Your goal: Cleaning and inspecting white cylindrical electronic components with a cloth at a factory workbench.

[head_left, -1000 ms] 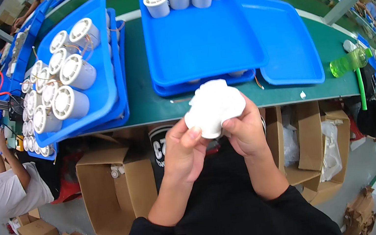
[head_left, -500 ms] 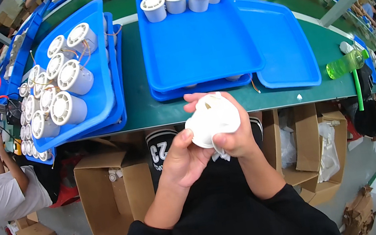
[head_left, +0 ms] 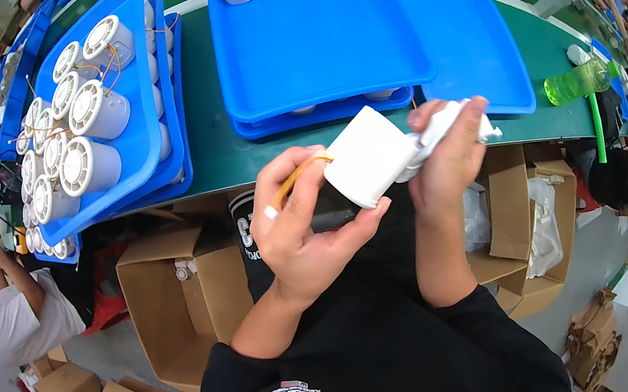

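Note:
Over the table's near edge, my left hand (head_left: pixel 290 229) grips a white cylindrical housing (head_left: pixel 370 157) between its fingers and thumb. The housing is tilted with its plain side toward me, and a short yellow-orange wire with a small white connector (head_left: pixel 271 212) runs from it across my left fingers. My right hand (head_left: pixel 446 165) is closed round a crumpled white cloth (head_left: pixel 442 127), held against the housing's right end. Part of the cloth is hidden by my right thumb and fingers.
A tilted blue tray (head_left: pixel 146 133) of white round units with wires stands on stacked trays at left. Another blue tray (head_left: pixel 319 54) holds similar units at its far end; a third blue tray (head_left: pixel 471 45) lies right. A green bottle (head_left: pixel 573 83) stands far right. Cardboard boxes (head_left: pixel 167 312) sit below.
The housing has turned from end-on to side-on, showing its wire. My hands have moved apart, the right one rightward and up with the cloth. The view has shifted slightly.

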Tool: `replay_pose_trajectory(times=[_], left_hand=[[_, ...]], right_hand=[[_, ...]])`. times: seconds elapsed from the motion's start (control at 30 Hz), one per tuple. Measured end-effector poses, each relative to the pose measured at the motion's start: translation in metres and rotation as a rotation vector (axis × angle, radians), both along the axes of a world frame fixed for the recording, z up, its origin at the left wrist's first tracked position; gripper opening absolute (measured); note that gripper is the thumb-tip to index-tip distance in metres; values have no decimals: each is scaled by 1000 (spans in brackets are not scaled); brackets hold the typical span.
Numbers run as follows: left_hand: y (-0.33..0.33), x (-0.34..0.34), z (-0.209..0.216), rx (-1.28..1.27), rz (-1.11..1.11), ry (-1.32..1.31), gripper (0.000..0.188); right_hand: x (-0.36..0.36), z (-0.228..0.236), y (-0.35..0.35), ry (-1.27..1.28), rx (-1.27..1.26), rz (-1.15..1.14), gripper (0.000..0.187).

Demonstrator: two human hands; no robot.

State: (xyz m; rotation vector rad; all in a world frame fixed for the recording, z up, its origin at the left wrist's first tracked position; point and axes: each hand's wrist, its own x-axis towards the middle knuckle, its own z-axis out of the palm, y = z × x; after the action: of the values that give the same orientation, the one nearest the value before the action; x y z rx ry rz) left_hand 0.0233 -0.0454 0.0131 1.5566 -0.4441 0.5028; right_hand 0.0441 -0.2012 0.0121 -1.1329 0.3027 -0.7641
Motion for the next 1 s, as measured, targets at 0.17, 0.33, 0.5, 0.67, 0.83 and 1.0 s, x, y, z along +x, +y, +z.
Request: replay_pose_trajectory(times=[0.17,0.33,0.5,0.67,0.83,1.0], left_hand=[[-9,15,8,360,13,-442,65],[-32,22,17,457,-15,-530,64],[-71,28,24,333,-27,-312,57],[-102,30,28,392,-85,-366,57],[-123,33,19,286,-148,-173,61],[-145,38,27,-567,-568,707,50]], right_hand=[[-16,9,-37,-173,-117,-50,46],[-33,12,-67,-331,-287,-6,48],[-43,20,-77,-263,-570,-96,63],[-42,37,-99,-120,-1185,-58,41],[-22,26,-137,62,-1095,-159,37],[-26,17,-138,-35,-387,-19,37]])
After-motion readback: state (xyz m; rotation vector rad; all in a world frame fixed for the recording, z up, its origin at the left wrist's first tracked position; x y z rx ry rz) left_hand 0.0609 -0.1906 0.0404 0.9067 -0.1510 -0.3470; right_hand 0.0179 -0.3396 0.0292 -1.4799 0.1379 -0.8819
